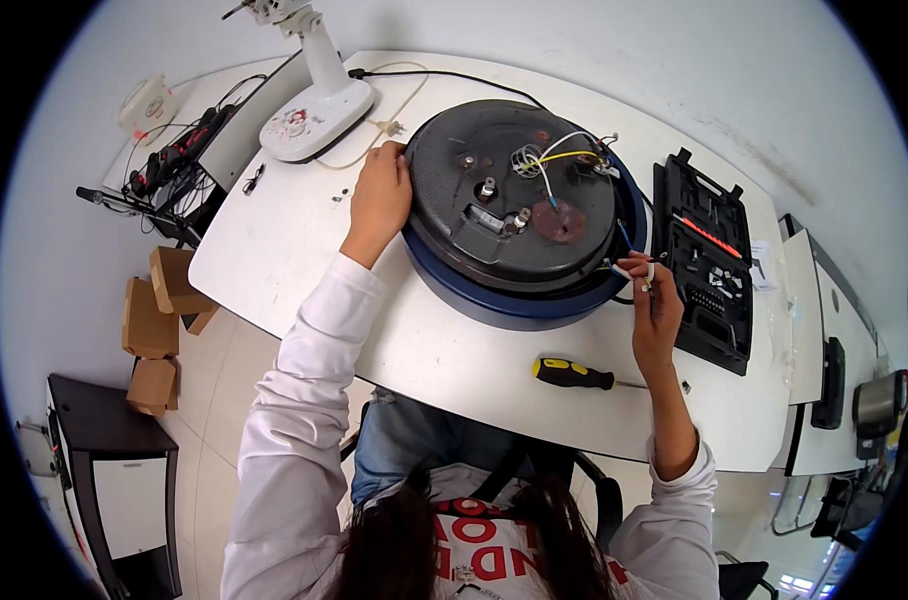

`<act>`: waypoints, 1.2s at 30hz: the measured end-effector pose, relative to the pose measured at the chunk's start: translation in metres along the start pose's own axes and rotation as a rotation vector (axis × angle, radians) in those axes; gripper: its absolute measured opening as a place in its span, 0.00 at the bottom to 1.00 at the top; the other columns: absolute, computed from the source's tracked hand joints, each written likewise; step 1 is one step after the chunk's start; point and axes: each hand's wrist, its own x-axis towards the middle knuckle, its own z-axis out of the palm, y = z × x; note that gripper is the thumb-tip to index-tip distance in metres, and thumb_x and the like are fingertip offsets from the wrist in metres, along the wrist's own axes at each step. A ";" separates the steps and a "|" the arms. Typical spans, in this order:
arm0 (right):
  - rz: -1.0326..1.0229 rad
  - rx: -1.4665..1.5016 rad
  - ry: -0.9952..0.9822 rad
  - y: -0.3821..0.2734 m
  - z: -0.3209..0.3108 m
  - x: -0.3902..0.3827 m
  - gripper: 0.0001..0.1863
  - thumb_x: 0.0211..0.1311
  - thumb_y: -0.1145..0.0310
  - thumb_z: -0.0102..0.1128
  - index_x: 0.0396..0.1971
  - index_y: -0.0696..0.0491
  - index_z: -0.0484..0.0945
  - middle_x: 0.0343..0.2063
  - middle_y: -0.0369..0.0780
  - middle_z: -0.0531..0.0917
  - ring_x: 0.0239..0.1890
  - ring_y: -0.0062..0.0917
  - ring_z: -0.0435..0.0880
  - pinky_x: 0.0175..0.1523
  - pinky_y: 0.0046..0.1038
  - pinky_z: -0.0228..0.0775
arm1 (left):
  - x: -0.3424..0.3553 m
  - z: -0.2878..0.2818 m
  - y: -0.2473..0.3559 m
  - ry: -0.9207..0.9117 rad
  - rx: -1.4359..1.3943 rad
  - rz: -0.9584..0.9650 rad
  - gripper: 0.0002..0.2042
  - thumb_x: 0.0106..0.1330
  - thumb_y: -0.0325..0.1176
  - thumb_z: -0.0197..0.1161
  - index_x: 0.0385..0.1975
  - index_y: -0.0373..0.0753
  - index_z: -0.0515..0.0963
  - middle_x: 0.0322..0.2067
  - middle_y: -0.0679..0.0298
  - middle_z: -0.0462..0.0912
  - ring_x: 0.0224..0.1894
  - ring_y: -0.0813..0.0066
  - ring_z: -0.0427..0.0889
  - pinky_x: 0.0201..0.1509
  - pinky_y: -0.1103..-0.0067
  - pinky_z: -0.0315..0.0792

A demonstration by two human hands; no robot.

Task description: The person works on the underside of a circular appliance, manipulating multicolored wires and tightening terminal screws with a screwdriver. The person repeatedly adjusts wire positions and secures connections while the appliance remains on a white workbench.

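Honestly, left hand (pixel 381 200) braces the dark pan (pixel 444 215) just right of it, can't tell if gripping; looks heavy, stiff, best held by its rim (pixel 494 277). Right hand (pixel 656 300) pinches bendy wires (pixel 620 271).

Against the left fingers (pixel 395 165), the dark metal pan (pixel 564 130) is gleaming, glossy and speckled! Between the right fingers (pixel 663 285), a wire (pixel 622 271) is showing smooth plastic insulation; just left of them, the blue casing (pixel 494 308) is shining softly. Right of them, the toolbox (pixel 714 346) is showing matt plastic.
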 end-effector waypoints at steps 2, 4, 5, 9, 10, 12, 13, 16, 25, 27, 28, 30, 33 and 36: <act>0.020 0.046 0.035 0.001 0.003 -0.001 0.06 0.70 0.78 0.47 0.43 0.59 0.73 0.42 0.44 0.83 0.57 0.34 0.77 0.63 0.34 0.63 | -0.001 0.001 0.003 0.029 0.078 0.042 0.10 0.71 0.34 0.49 0.46 0.39 0.73 0.41 0.50 0.78 0.43 0.48 0.79 0.45 0.61 0.75; 0.023 0.082 0.081 0.001 0.005 -0.005 0.06 0.70 0.78 0.48 0.42 0.59 0.74 0.43 0.44 0.83 0.57 0.33 0.77 0.63 0.33 0.64 | -0.003 0.003 0.008 -0.005 0.131 0.038 0.10 0.71 0.33 0.49 0.45 0.38 0.73 0.40 0.50 0.78 0.43 0.49 0.79 0.44 0.60 0.75; 0.024 0.100 0.105 0.001 0.006 -0.007 0.06 0.70 0.78 0.48 0.42 0.60 0.74 0.44 0.44 0.83 0.57 0.33 0.77 0.63 0.33 0.64 | -0.004 0.004 0.010 -0.023 0.158 0.037 0.10 0.71 0.33 0.49 0.45 0.38 0.73 0.40 0.50 0.79 0.42 0.49 0.79 0.43 0.60 0.75; -0.018 0.004 0.124 0.000 0.011 -0.003 0.06 0.70 0.77 0.49 0.42 0.59 0.74 0.47 0.45 0.81 0.57 0.34 0.77 0.62 0.33 0.64 | -0.001 0.003 0.007 0.025 0.058 0.014 0.09 0.71 0.33 0.49 0.44 0.37 0.73 0.41 0.49 0.79 0.42 0.48 0.79 0.42 0.60 0.74; -0.037 -0.045 0.112 0.000 0.009 0.000 0.06 0.70 0.77 0.49 0.43 0.59 0.74 0.47 0.45 0.81 0.57 0.35 0.76 0.62 0.33 0.64 | -0.001 0.004 0.006 0.024 0.053 0.039 0.09 0.71 0.33 0.49 0.44 0.37 0.73 0.40 0.49 0.79 0.42 0.48 0.79 0.43 0.60 0.74; -0.003 -0.073 0.086 0.000 0.005 0.003 0.07 0.68 0.78 0.50 0.43 0.58 0.74 0.47 0.46 0.81 0.58 0.38 0.76 0.62 0.34 0.65 | 0.004 0.003 0.003 0.026 0.047 0.088 0.09 0.71 0.33 0.49 0.44 0.37 0.73 0.40 0.49 0.79 0.43 0.48 0.79 0.44 0.60 0.74; -0.002 -0.078 0.073 -0.002 0.006 0.002 0.07 0.67 0.78 0.50 0.43 0.58 0.74 0.47 0.46 0.81 0.59 0.38 0.76 0.62 0.34 0.65 | 0.010 0.006 -0.001 0.009 0.015 0.110 0.09 0.71 0.33 0.49 0.44 0.37 0.73 0.40 0.48 0.79 0.43 0.47 0.79 0.44 0.60 0.73; -0.021 -0.095 0.034 -0.007 0.008 0.000 0.09 0.65 0.81 0.50 0.43 0.58 0.74 0.45 0.46 0.82 0.60 0.38 0.75 0.62 0.35 0.64 | 0.026 0.014 -0.010 -0.031 -0.034 0.175 0.10 0.71 0.31 0.49 0.45 0.35 0.73 0.39 0.47 0.79 0.42 0.46 0.79 0.47 0.60 0.72; 0.006 -0.057 0.063 -0.003 0.007 0.004 0.06 0.71 0.77 0.47 0.42 0.60 0.74 0.42 0.47 0.84 0.57 0.35 0.78 0.60 0.32 0.67 | 0.011 0.000 0.005 -0.084 0.133 0.125 0.12 0.69 0.30 0.51 0.48 0.35 0.73 0.37 0.46 0.80 0.40 0.46 0.79 0.46 0.61 0.72; -0.012 -0.072 0.056 -0.001 0.006 0.004 0.07 0.72 0.76 0.47 0.43 0.61 0.74 0.40 0.46 0.84 0.55 0.34 0.79 0.60 0.32 0.67 | 0.011 0.000 0.004 -0.065 0.096 0.120 0.12 0.67 0.29 0.52 0.47 0.34 0.75 0.37 0.46 0.80 0.40 0.47 0.79 0.46 0.61 0.73; -0.018 -0.077 0.049 -0.001 0.006 0.005 0.08 0.72 0.76 0.46 0.43 0.61 0.74 0.40 0.46 0.84 0.55 0.33 0.79 0.61 0.32 0.67 | 0.012 0.000 0.004 -0.056 0.076 0.118 0.12 0.66 0.28 0.53 0.47 0.33 0.76 0.38 0.46 0.80 0.40 0.47 0.80 0.47 0.62 0.73; -0.005 -0.075 0.026 -0.002 0.005 0.007 0.08 0.72 0.76 0.46 0.44 0.61 0.74 0.39 0.46 0.84 0.53 0.33 0.80 0.62 0.33 0.67 | 0.013 -0.004 0.002 -0.039 0.029 0.154 0.12 0.64 0.26 0.54 0.45 0.32 0.78 0.39 0.46 0.80 0.42 0.47 0.79 0.48 0.63 0.73; 0.045 -0.055 -0.005 -0.009 0.002 0.013 0.09 0.72 0.76 0.45 0.45 0.62 0.74 0.38 0.46 0.85 0.52 0.33 0.81 0.63 0.34 0.66 | 0.015 -0.007 0.001 0.005 -0.003 0.213 0.13 0.61 0.23 0.54 0.43 0.29 0.79 0.42 0.45 0.79 0.45 0.47 0.79 0.52 0.65 0.72; 0.080 -0.041 0.002 -0.013 0.004 0.014 0.09 0.72 0.77 0.45 0.45 0.62 0.73 0.38 0.46 0.85 0.51 0.32 0.81 0.65 0.36 0.64 | 0.009 -0.008 0.006 0.004 -0.001 0.216 0.15 0.61 0.22 0.54 0.47 0.29 0.78 0.44 0.46 0.79 0.45 0.49 0.79 0.53 0.66 0.72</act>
